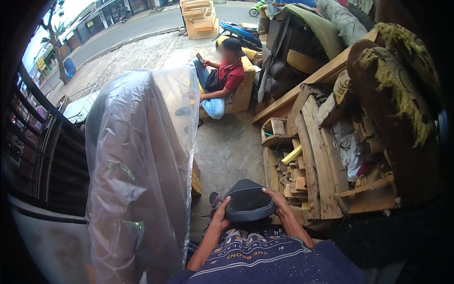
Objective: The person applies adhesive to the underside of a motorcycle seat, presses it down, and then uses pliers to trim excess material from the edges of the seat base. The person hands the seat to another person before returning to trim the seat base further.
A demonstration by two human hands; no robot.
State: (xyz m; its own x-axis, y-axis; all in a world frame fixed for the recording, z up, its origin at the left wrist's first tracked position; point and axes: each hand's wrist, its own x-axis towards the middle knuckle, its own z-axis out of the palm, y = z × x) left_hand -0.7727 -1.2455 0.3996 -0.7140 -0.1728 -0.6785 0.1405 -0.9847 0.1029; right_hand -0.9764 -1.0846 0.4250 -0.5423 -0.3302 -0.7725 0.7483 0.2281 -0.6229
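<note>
A black motorcycle seat (249, 200) with pale stitching along its edges lies level in front of my chest. My left hand (221, 215) grips its left edge, with the thumb on top. On the opposite edge my right hand (278, 202) holds it in the same way, thumb resting on the upper side. The fingers of both hands are mostly hidden beneath the seat. One sandalled foot (215, 199) shows below the seat's left side.
Clear plastic sheeting (137, 175) drapes a tall brown piece at my left. Wooden frames and offcuts (314, 161) pile up at right, below old cushions (302, 52). Ahead, a person in a red shirt (234, 78) sits on a wooden box, holding a phone (200, 59).
</note>
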